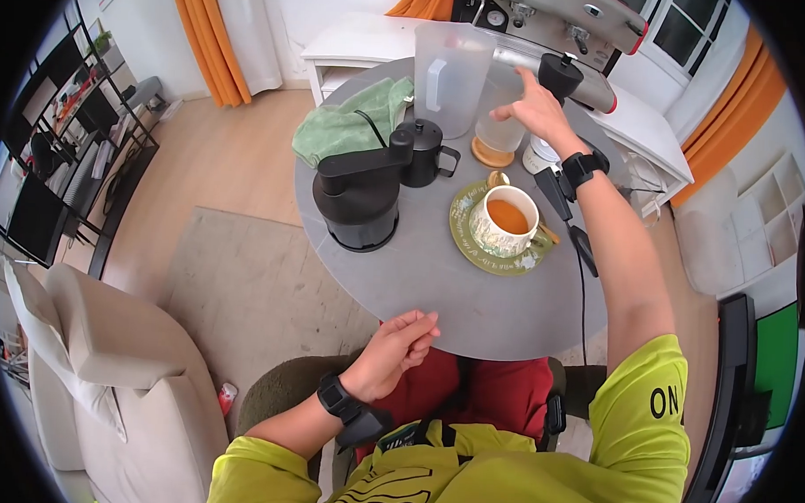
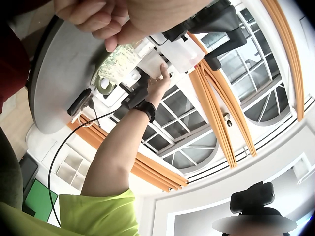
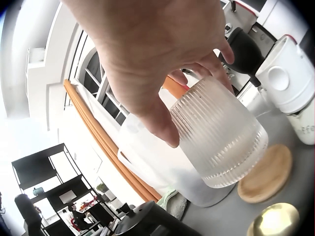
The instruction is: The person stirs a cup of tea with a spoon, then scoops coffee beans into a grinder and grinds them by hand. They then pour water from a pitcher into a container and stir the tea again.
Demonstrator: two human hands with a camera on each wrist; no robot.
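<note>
My right hand (image 1: 536, 110) reaches over the table's far side and grips a clear ribbed glass (image 3: 219, 132) near its top, thumb on one side and fingers round the other. Below the glass lies a round wooden coaster (image 3: 266, 174), its face largely exposed. By the table's front edge, my left hand (image 1: 397, 353) is loosely curled and holds nothing. A patterned cup (image 1: 507, 221) of orange-brown drink sits on a green saucer (image 1: 473, 254). A gold-coloured spoon (image 3: 275, 220) lies behind the cup on that saucer.
Behind the glass stands a tall translucent pitcher (image 1: 453, 80). A black lever-topped appliance (image 1: 358, 201), a black lidded jug (image 1: 424, 155) and a green cloth (image 1: 350, 117) occupy the left. A black-topped grinder (image 1: 559, 75) is beside my right hand. A cable (image 1: 583, 284) hangs near my right arm.
</note>
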